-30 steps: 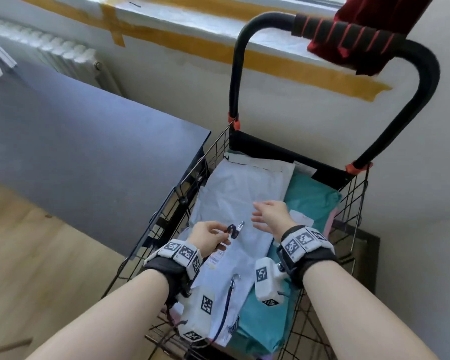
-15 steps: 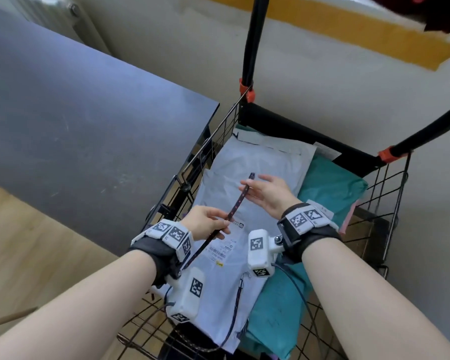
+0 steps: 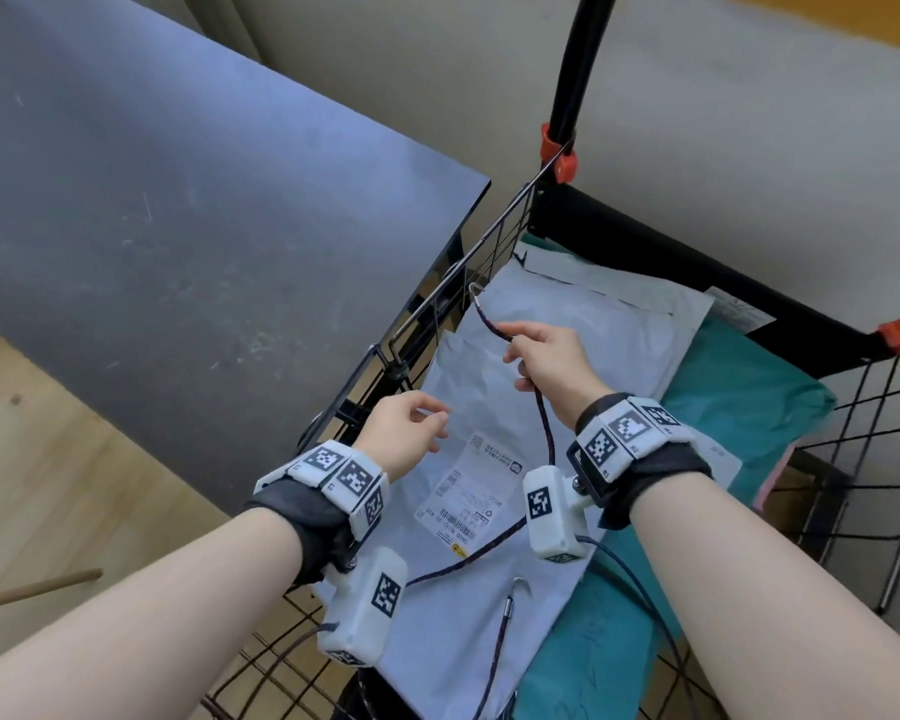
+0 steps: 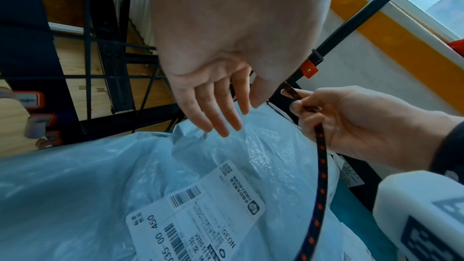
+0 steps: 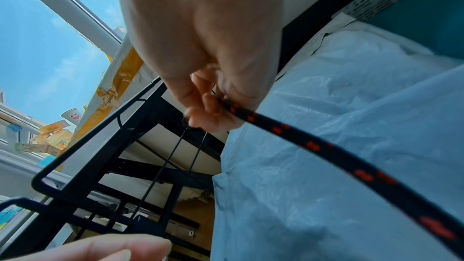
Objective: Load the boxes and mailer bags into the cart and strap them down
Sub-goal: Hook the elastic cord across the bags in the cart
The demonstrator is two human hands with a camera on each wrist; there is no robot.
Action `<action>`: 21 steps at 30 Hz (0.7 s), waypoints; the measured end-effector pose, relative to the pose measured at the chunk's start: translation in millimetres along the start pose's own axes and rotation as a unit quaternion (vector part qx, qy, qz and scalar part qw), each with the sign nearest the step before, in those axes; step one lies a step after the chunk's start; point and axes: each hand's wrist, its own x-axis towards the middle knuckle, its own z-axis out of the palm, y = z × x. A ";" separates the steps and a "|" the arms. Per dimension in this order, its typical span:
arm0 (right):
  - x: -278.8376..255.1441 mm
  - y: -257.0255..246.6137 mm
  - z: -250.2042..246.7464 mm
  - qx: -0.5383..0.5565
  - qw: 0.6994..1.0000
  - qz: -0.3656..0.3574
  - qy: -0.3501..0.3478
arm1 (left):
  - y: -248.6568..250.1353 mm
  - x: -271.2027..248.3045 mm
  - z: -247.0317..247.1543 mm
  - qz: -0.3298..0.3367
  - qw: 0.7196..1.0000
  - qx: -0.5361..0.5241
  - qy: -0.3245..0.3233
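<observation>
A black wire cart (image 3: 453, 283) holds a white mailer bag (image 3: 583, 324) with a shipping label, and a teal mailer bag (image 3: 739, 387) beside it on the right. My right hand (image 3: 513, 337) pinches a dark bungee cord (image 3: 544, 428) flecked with red, just behind its metal hook (image 3: 475, 289). The hook is right at the cart's left side wire; whether it has caught there I cannot tell. A second hook (image 3: 519, 584) lies on the white bag. My left hand (image 3: 432, 418) hovers over the bag with relaxed fingers (image 4: 220, 124), holding nothing. The right wrist view shows the cord (image 5: 314, 146) running from my pinching fingers (image 5: 208, 114).
A dark grey table (image 3: 178, 200) stands tight against the cart's left side. The cart's black handle post (image 3: 572, 70) with an orange clip (image 3: 559, 158) rises at the back, close to a pale wall. Wooden floor (image 3: 48, 485) shows at lower left.
My left hand has let go of the cord and opened. My right hand has carried the hook end up and left to the cart's side wire. The view has tilted down.
</observation>
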 end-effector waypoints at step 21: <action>11.4 -3.9 -15.3 -0.121 0.988 -0.094 0.006 | 25.5 10.4 4.6 -0.016 0.994 -0.101 0.043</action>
